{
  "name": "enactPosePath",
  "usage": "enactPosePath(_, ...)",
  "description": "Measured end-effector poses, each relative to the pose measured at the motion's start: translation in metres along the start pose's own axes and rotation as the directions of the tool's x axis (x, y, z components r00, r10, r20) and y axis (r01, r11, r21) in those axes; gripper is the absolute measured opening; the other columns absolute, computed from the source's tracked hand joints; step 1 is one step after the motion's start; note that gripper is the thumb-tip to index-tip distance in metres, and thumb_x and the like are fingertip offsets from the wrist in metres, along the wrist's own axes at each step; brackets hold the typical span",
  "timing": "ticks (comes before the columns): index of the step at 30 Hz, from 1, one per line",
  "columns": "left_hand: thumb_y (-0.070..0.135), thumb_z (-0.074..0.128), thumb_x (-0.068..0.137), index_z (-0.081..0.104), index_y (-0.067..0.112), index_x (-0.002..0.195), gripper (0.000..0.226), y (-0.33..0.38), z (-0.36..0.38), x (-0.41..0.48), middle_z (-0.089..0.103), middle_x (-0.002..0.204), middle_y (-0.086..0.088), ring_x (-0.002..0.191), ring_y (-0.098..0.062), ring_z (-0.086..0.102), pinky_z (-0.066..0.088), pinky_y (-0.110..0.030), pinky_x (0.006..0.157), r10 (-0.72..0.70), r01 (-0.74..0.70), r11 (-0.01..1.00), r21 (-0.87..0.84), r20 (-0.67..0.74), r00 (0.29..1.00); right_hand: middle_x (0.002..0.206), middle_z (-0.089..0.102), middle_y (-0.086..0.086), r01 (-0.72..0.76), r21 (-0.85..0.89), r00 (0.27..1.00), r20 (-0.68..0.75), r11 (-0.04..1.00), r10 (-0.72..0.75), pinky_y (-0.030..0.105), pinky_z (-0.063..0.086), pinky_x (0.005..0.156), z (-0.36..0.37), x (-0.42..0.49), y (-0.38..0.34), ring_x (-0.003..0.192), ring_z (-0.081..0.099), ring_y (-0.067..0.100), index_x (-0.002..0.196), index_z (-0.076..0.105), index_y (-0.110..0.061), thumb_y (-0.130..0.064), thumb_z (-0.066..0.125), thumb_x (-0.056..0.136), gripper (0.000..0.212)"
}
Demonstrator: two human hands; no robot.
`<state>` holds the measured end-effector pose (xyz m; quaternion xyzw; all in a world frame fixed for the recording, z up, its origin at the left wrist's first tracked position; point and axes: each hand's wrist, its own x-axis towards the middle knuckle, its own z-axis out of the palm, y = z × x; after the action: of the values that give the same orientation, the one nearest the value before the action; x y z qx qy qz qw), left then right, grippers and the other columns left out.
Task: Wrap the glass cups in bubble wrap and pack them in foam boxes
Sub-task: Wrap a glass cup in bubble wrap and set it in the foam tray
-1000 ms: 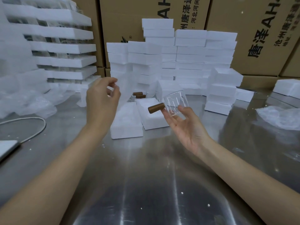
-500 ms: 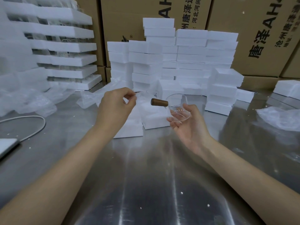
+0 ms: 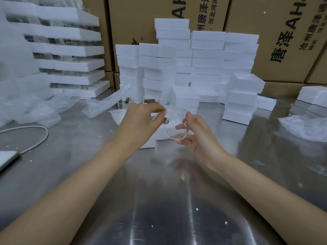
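The right hand [image 3: 198, 135] cradles the glass cup [image 3: 175, 134] from the cup's right side. Its thumb lies over the upper wall and its fingers curl underneath, so this hand alone carries the cup. The left hand [image 3: 141, 122] is just left of the cup, thumb and forefinger pressed together on what looks like the edge of a bubble wrap sheet [image 3: 117, 115]. The film is too faint at the fingertips to be certain. Only the cup lies between the two hands.

The cup is held in the air, on its side, directly above the low foam box [image 3: 147, 145] on the worktop [image 3: 159, 200]. Its long axis runs away from the person towards the back, with one round end facing the camera. The brown handle [image 3: 166, 120] juts out to the left, right against the left hand's knuckles.

Judging from this, the wrap has to come in from the left and go across that axis. The left hand is the nearer one to feed it, and the handle on that same side is the likely snag.

Behind the low foam box stand two more cups [image 3: 149, 101] with brown handles. Behind those rise the stacked foam boxes [image 3: 207, 57]. Well to the left of the low foam box lies crumpled loose wrap [image 3: 30, 110].
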<state>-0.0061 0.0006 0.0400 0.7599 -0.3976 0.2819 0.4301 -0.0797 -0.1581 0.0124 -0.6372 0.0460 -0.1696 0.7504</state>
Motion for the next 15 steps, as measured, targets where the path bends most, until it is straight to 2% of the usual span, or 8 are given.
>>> enactPosePath(2,0.005,0.065,0.087,0.074,0.003,0.089,0.009,0.001,0.001,-0.002,0.047,0.047,0.037,0.049,0.016,0.048,0.033,0.002,0.061,0.0,0.001,1.0,-0.022,0.024,1.0,0.096,0.063,0.011,-0.023,0.089,0.999,0.032,0.996,0.02,0.025,0.054,0.064,-0.001,0.0,0.0,0.08,0.069,0.033,0.099,0.054,-0.011,-0.039,0.054,0.093,0.028)
enactPosePath(5,0.004,0.065,0.087,0.074,0.004,0.091,0.01,0.008,0.001,-0.004,0.051,0.059,0.036,0.061,0.011,0.059,0.034,0.003,0.064,0.077,-0.076,0.997,-0.031,0.023,0.997,0.096,0.064,0.013,-0.038,0.141,0.996,0.084,0.989,0.026,0.025,0.055,0.066,-0.002,0.0,0.0,0.084,0.069,0.037,0.099,0.053,-0.007,-0.027,0.047,0.1,0.02)
enactPosePath(7,0.003,0.066,0.086,0.074,0.004,0.093,0.011,0.012,0.003,-0.006,0.05,0.069,0.036,0.054,0.011,0.054,0.032,0.003,0.061,0.126,-0.126,0.991,-0.035,0.0,0.992,0.093,0.067,0.008,-0.031,0.06,0.995,0.091,0.998,0.025,0.023,0.052,0.062,-0.002,-0.002,-0.001,0.085,0.07,0.036,0.101,0.054,-0.008,-0.029,0.046,0.1,0.023)
enactPosePath(8,0.005,0.067,0.085,0.075,0.005,0.094,0.012,0.014,0.005,-0.007,0.05,0.065,0.037,0.048,0.011,0.048,0.031,0.002,0.058,0.139,-0.139,0.99,-0.038,-0.002,0.99,0.09,0.069,0.005,-0.02,0.007,0.996,0.084,1.0,0.02,0.022,0.049,0.058,-0.001,-0.002,0.0,0.082,0.071,0.032,0.102,0.056,-0.009,-0.03,0.046,0.1,0.023)
enactPosePath(10,0.008,0.068,0.085,0.075,0.007,0.097,0.014,0.019,0.009,-0.01,0.049,0.06,0.039,0.043,0.008,0.042,0.029,0.0,0.055,0.165,-0.164,0.985,-0.055,0.019,0.986,0.083,0.068,-0.001,0.034,-0.081,0.996,0.082,0.996,-0.027,0.02,0.039,0.052,0.001,-0.002,0.003,0.062,0.064,0.018,0.1,0.06,-0.012,-0.025,0.048,0.1,0.018)
enactPosePath(11,0.009,0.068,0.084,0.075,0.008,0.098,0.015,0.022,0.012,-0.012,0.05,0.062,0.036,0.044,0.009,0.041,0.029,0.0,0.055,0.186,-0.184,0.981,-0.066,0.03,0.982,0.078,0.064,-0.003,0.069,-0.113,0.995,0.078,0.991,-0.06,0.019,0.035,0.05,0.001,-0.002,0.004,0.054,0.055,0.012,0.095,0.061,-0.013,-0.018,0.048,0.1,0.014)
enactPosePath(13,0.008,0.069,0.083,0.075,0.008,0.099,0.017,0.028,0.018,-0.018,0.054,0.079,0.025,0.05,0.011,0.04,0.028,0.002,0.058,0.239,-0.235,0.969,-0.076,0.044,0.97,0.07,0.059,0.0,0.109,-0.114,0.991,0.083,0.987,-0.1,0.017,0.034,0.049,0.004,-0.003,0.007,0.051,0.045,0.009,0.086,0.059,-0.015,-0.001,0.043,0.095,0.023)
enactPosePath(15,0.011,0.069,0.082,0.076,0.01,0.099,0.018,0.03,0.024,-0.026,0.064,0.076,0.011,0.056,0.006,0.045,0.033,0.002,0.062,0.27,-0.263,0.96,-0.096,0.065,0.961,0.064,0.059,0.0,0.078,0.025,0.992,0.096,0.997,-0.08,0.017,0.043,0.052,0.009,-0.003,0.007,0.056,0.052,0.01,0.08,0.055,-0.014,0.007,0.038,0.091,0.029)
